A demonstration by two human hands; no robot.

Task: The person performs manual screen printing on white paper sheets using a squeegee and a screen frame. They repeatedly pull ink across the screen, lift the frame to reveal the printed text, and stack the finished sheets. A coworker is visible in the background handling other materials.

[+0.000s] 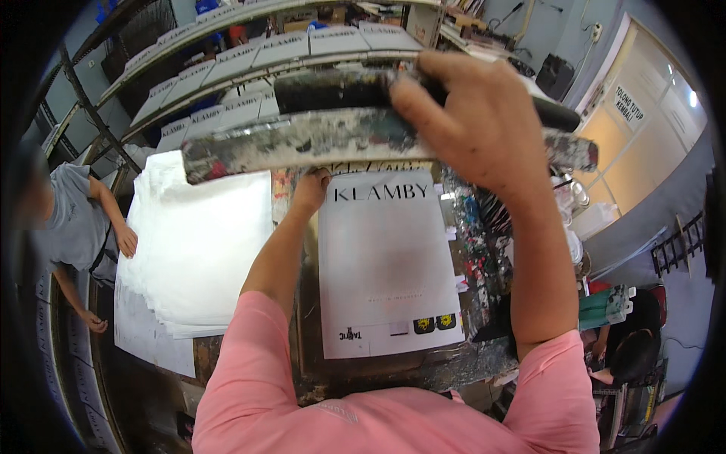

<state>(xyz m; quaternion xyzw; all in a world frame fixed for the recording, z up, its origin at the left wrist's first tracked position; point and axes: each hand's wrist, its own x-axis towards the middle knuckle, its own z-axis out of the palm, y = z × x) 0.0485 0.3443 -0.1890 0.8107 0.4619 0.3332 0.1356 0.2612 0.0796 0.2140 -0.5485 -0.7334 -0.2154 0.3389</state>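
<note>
A white printed sheet, with dark lettering across its top, lies on the paint-stained worktable in front of me. My left hand has its fingers closed at the sheet's upper left corner. Above the sheet, a paint-caked screen-printing frame is raised, its near bar running crosswise. My right hand grips this frame from above, fingers curled over it near a dark bar just behind. The fingertips are partly hidden. To the left of my left hand is a thick stack of blank white sheets.
Racks of similar printed sheets stretch across the back. A co-worker in a grey shirt stands at the left beside the stack. Another person is low at the right. Paint smears cover the table edge; a door stands beyond.
</note>
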